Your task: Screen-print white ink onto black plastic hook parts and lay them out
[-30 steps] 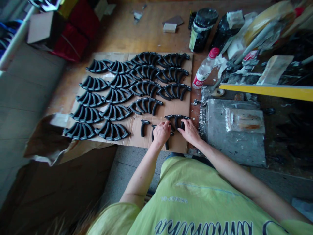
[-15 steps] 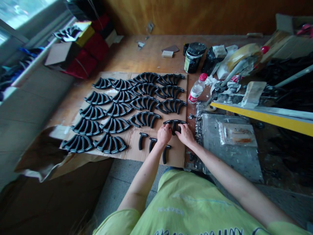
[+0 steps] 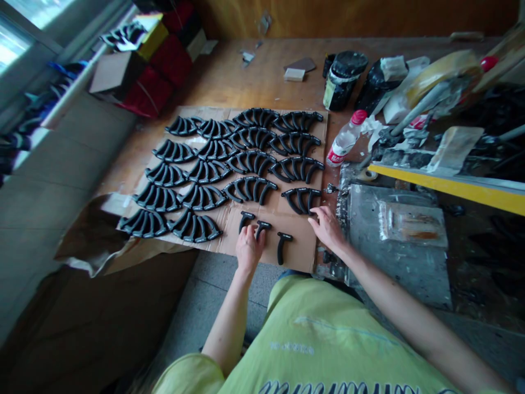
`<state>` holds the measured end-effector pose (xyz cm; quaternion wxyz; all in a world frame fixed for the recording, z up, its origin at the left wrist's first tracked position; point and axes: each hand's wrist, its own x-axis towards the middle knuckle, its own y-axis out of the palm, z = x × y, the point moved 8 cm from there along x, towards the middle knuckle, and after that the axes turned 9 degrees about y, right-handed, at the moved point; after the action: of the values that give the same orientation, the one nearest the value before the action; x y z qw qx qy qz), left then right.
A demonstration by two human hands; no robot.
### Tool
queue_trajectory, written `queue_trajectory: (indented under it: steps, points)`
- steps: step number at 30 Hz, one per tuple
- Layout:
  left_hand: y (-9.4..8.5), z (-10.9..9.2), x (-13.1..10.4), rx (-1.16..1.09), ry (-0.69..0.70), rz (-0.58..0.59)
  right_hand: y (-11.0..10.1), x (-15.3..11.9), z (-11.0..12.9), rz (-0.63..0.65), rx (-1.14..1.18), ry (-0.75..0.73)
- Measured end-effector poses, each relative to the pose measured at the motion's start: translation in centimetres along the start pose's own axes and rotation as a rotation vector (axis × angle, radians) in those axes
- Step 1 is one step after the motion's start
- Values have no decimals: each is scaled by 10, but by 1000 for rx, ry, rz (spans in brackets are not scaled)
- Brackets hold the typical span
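Observation:
My left hand is at the cardboard's front edge, its fingers closed around the stem of a black T-shaped handle. It partly hides another such handle just to its left. A third handle lies on its own to the right, its curved stem pointing towards me. My right hand is by a small fan of nested black handles, fingertips at its lower right end, thumb and fingers apart. Further rows of the same handles are laid out in interlocking fans on the cardboard sheet.
Right of the cardboard stand a red-capped plastic bottle and dark paint-stained tubs. A yellow-edged bar juts over a grey metal plate. Red boxes are at the back left, beside the window ledge.
My left hand has left the small fan and moved left to the loose handles. The right hand has let go and drawn slightly back, and the fan now lies on the cardboard. My view has shifted.

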<state>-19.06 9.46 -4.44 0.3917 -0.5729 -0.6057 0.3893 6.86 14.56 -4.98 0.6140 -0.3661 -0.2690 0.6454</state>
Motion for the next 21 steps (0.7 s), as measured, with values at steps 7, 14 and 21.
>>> queue_trajectory:
  steps: [7, 14, 21]
  points:
    - [29, 24, -16, -32, -166, 213, 37, -55, 42, 324, -8, -163]
    - [38, -15, 49, 6, -187, 169, 30, -36, 27, 218, -34, -139]
    - [52, -36, 76, 26, -281, 188, 10, -12, 4, 80, -33, -47]
